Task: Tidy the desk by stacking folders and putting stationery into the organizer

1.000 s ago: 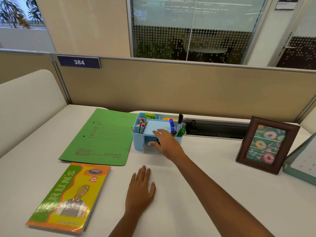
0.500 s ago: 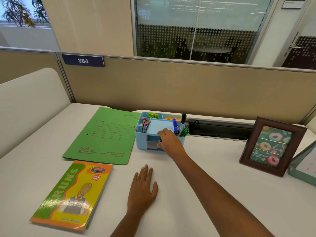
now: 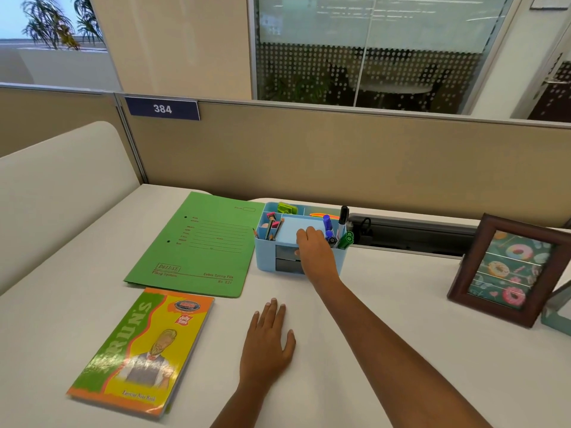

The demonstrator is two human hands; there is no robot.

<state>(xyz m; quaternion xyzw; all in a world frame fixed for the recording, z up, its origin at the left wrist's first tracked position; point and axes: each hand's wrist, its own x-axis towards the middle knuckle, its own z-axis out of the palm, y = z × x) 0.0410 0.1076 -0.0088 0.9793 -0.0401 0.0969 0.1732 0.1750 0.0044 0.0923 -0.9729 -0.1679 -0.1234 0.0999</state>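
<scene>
A light blue organizer (image 3: 265, 257) stands at the back middle of the white desk (image 3: 401, 304). It holds pencils (image 3: 272, 225) on its left and markers (image 3: 341, 223) on its right. My right hand (image 3: 315, 251) grips its front: the fingers lie over the top and the thumb presses on the upper drawer, which sits flush. My left hand (image 3: 267, 344) lies flat on the desk in front, fingers apart, holding nothing. A green folder (image 3: 197, 245) lies just left of the organizer. A yellow and green exercise notebook (image 3: 142, 350) lies nearer me, apart from the folder.
A brown photo frame (image 3: 506, 268) stands at the right, with a teal desk calendar (image 3: 559, 310) at the frame's right edge. A dark cable tray (image 3: 411, 233) runs behind the organizer. A beige partition (image 3: 340, 162) closes off the back.
The organizer's drawer, which stuck out a little before, now sits flush under my right thumb. My left hand has stayed flat on the desk. The view has tilted slightly.
</scene>
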